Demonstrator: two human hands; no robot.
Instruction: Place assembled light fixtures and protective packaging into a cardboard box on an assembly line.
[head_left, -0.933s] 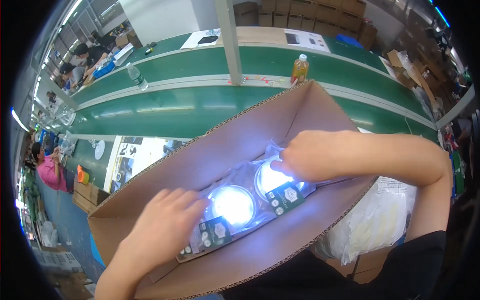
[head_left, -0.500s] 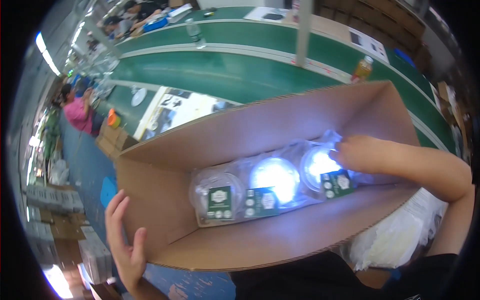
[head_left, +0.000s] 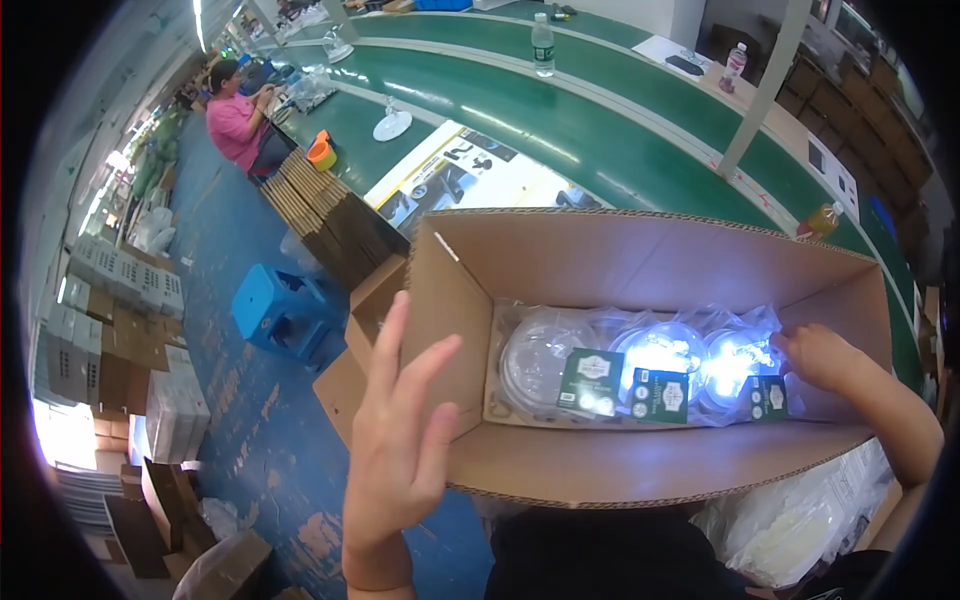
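An open cardboard box [head_left: 470, 300] sits in front of me. At its bottom lie three round clear-wrapped lamps with dark green cards: a left one [head_left: 545, 360], a middle one [head_left: 660, 355] and a right one [head_left: 735, 365], the last two glowing white. My right hand [head_left: 820, 355] reaches inside the box and rests on the right lamp's wrapping. My left hand [head_left: 400, 440] hovers outside the box, over its left front corner, fingers spread and holding nothing.
A long green conveyor table [head_left: 560, 110] runs behind the box, carrying bottles [head_left: 541, 45] and a printed sheet [head_left: 470, 175]. Left of me are a blue stool [head_left: 280, 305], stacked flat cardboard [head_left: 320, 205] and a seated person in pink [head_left: 240, 115]. White bags [head_left: 800, 510] lie lower right.
My left hand has come out of the box and risen beside its left end. My right hand stays on the right lamp. The view has swung left toward the floor.
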